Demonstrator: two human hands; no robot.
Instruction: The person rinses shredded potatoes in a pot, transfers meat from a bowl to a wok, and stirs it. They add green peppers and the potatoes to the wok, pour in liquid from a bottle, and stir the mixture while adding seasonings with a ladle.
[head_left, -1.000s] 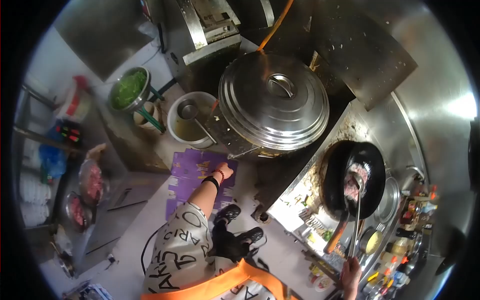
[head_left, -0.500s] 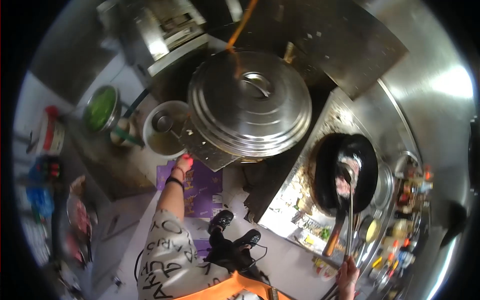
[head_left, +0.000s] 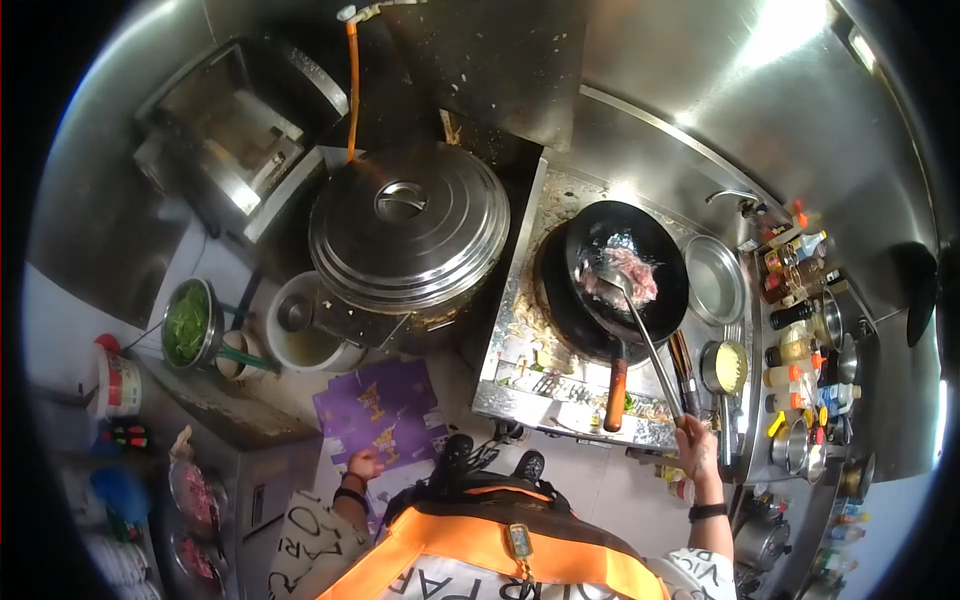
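Observation:
My right hand (head_left: 698, 447) is closed round the end of a long-handled metal ladle (head_left: 655, 352). The ladle's bowl rests among pieces of pinkish raw meat (head_left: 634, 270) in a black wok (head_left: 592, 318). The wok sits on the stove with its wooden handle (head_left: 617, 392) toward me, just left of the ladle. My left hand (head_left: 365, 463) hangs low on the left, over purple printed cardboard (head_left: 385, 410) on the floor. Its fingers look loosely bent, and nothing shows in them.
A large lidded steel pot (head_left: 425, 250) stands left of the wok. Beyond it are a white pot (head_left: 320, 352) and a bowl of greens (head_left: 188, 322). On the right are a metal pan (head_left: 715, 278), a container of yellow contents (head_left: 725, 368) and several seasoning bottles (head_left: 785, 376).
My view has turned toward the stove. My left hand has drawn back from beside the white pot. My right hand still holds the ladle in the wok.

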